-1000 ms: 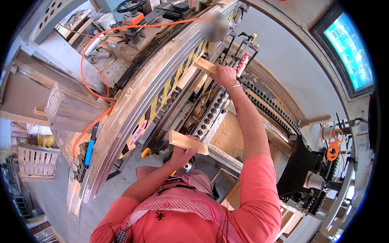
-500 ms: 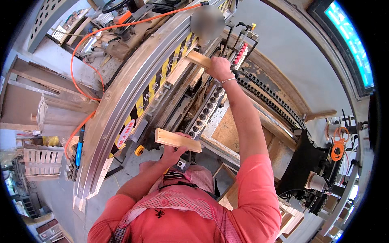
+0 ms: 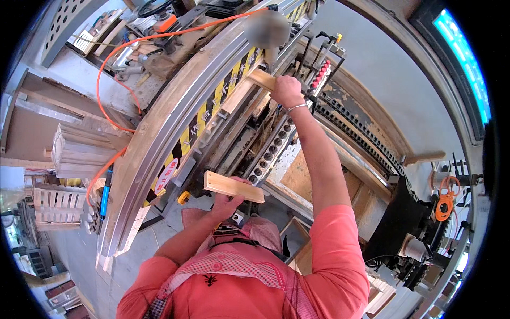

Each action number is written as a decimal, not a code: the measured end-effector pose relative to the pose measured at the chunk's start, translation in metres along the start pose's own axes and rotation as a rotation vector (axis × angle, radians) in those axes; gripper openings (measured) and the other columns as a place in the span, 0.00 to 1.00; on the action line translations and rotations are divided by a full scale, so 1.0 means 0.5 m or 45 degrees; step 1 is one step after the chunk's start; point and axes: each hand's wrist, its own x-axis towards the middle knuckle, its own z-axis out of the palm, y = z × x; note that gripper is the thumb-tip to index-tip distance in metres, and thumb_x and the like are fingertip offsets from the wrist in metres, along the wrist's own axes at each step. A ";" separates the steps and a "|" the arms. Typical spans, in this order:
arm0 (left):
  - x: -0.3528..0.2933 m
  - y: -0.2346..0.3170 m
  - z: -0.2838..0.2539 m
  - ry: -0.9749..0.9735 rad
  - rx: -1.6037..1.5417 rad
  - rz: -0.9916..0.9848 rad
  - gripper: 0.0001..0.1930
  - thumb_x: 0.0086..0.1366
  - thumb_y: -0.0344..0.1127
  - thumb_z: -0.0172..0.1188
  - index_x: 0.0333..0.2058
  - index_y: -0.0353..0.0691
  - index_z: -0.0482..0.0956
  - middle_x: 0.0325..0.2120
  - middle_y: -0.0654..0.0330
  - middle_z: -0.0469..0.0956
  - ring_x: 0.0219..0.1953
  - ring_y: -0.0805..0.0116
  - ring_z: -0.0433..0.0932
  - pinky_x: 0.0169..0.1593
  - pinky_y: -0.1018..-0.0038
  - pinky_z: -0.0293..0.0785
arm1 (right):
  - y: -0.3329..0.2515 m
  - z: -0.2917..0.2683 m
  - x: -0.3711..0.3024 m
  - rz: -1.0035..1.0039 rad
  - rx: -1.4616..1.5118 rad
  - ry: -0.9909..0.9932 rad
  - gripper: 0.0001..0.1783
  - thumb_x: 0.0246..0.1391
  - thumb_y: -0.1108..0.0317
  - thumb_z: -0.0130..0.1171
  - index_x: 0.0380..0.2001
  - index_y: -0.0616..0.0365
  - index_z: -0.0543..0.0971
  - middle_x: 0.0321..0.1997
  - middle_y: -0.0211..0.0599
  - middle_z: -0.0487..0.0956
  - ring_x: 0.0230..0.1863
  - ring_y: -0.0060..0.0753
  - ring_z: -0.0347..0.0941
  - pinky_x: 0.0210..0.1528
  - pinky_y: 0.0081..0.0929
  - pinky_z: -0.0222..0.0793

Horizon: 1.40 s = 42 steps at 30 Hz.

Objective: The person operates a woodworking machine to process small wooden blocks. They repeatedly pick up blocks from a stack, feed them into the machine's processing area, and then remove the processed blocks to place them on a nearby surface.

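Note:
My left hand is closed around a short, pale wooden board with small holes near one end, held up in front of my waist. Farther out, my right arm stretches across the machine bed. The right hand grips the near end of another wooden piece, its far end close to the striped guard rail. A longer wooden strip lies along that rail, just left of the piece in my right hand. My right fingertips are partly hidden behind the knuckles.
A curved metal rail with a yellow-and-black striped band runs along the machine's left side. A row of round black sockets and red knobs lie near my right arm. An orange hose loops at the left; a lit screen stands far right.
The machine has shifted slightly rightward in view. Both hands keep their hold on the wooden pieces, and their positions are almost the same.

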 end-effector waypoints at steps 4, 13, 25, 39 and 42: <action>-0.002 -0.008 -0.004 0.007 -0.024 0.029 0.21 0.57 0.31 0.56 0.48 0.36 0.62 0.42 0.55 0.70 0.47 0.66 0.69 0.53 0.68 0.64 | -0.004 -0.005 0.006 -0.015 0.001 -0.036 0.15 0.35 0.60 0.61 0.26 0.59 0.79 0.31 0.44 0.79 0.36 0.42 0.77 0.40 0.32 0.73; -0.003 -0.007 -0.012 0.007 -0.002 0.028 0.20 0.56 0.28 0.55 0.48 0.35 0.62 0.42 0.55 0.70 0.47 0.66 0.69 0.52 0.68 0.65 | -0.006 0.002 0.004 -0.074 -0.017 0.033 0.11 0.35 0.63 0.59 0.24 0.57 0.80 0.29 0.42 0.79 0.34 0.41 0.77 0.37 0.33 0.73; -0.006 -0.021 -0.014 0.027 -0.099 -0.031 0.21 0.56 0.25 0.54 0.48 0.36 0.61 0.43 0.54 0.70 0.49 0.66 0.68 0.54 0.67 0.63 | -0.006 0.002 0.003 -0.063 -0.022 0.022 0.14 0.35 0.60 0.60 0.26 0.58 0.79 0.30 0.43 0.79 0.35 0.42 0.77 0.38 0.34 0.73; -0.001 -0.009 -0.014 0.001 -0.045 -0.029 0.19 0.56 0.26 0.54 0.47 0.36 0.62 0.43 0.55 0.70 0.48 0.67 0.68 0.54 0.68 0.63 | -0.019 0.005 0.007 0.075 0.048 0.045 0.10 0.33 0.64 0.60 0.22 0.58 0.80 0.28 0.45 0.79 0.34 0.44 0.77 0.38 0.34 0.73; -0.001 -0.013 -0.012 0.018 -0.100 -0.029 0.19 0.56 0.25 0.53 0.47 0.36 0.62 0.42 0.56 0.70 0.48 0.67 0.68 0.54 0.68 0.63 | -0.022 0.008 0.005 0.099 0.042 0.085 0.09 0.34 0.66 0.59 0.23 0.58 0.80 0.29 0.45 0.79 0.35 0.44 0.77 0.38 0.34 0.73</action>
